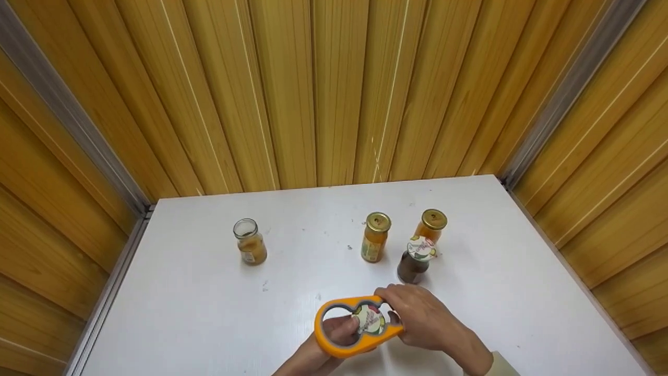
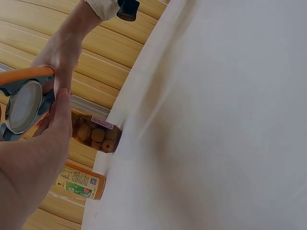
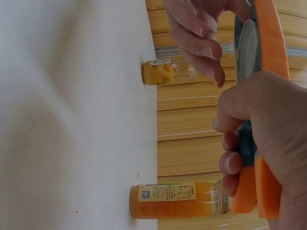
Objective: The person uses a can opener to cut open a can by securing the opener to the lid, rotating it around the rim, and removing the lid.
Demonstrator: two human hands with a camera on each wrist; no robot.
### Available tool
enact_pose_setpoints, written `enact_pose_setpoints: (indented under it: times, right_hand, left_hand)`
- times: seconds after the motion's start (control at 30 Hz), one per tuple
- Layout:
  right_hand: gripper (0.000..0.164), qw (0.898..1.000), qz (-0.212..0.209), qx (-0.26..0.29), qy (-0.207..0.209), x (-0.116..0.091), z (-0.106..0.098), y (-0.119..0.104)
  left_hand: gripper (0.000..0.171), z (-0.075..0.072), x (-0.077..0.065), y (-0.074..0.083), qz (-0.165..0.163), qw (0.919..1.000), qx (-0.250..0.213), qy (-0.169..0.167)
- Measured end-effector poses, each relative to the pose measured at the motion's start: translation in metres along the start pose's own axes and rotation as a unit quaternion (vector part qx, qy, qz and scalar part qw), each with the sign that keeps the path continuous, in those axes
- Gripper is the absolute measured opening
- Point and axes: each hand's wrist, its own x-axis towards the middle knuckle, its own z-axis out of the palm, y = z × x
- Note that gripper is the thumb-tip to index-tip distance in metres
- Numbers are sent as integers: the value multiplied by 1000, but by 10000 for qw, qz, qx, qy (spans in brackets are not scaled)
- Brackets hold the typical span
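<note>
Above table point(image 1: 198, 313), right hand point(image 1: 425, 318) tight round orange opener point(image 1: 365, 343), loose left hand point(image 1: 338, 333) against lid point(image 1: 371, 319)

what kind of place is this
Likely a small booth set up for table work: wood-look walls close in three sides of a white table, with grey strips at the corners. Anything beyond is out of view.

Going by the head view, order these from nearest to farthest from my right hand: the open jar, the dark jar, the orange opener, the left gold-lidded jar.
From your right hand:
1. Orange opener: gripped in it.
2. Dark jar: just beyond the hand.
3. Left gold-lidded jar: behind the dark jar, to its left.
4. Open jar: far left.
</note>
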Motion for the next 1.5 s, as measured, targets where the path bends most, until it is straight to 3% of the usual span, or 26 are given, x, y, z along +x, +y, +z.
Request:
enact_pose_setpoints:
  times: [0.2,0.47,0.77,1.03,1.23,1.43,1.5]
  right_hand:
    - [56,9999,36,74,-129,0,3,1]
    - [60,9995,7,38,-322,-2,9,1]
    - [67,9997,-154,6,-187,-4,14,1]
    - [66,9996,-158,72,-235,-4,18,2]
    - [65,9996,-187,106,-209,-2,19,0]
    - [68,9988,23,333,-366,-1,16,1]
    - [67,9987,76,333,-379,-1,16,2]
  left_hand:
    - [51,3,4,-1,-53,9998,-68,180]
    - [44,3,8,-5,413,9989,-40,-208]
    - [47,3,11,-6,486,9980,-201,-347]
    - [44,-1,10,-6,464,9985,91,-281]
    - [44,-6,9,-8,562,9976,34,-396]
    - [46,-9,6,-8,340,9985,-223,-362]
    - [45,-11,4,-8,204,9994,-197,-210]
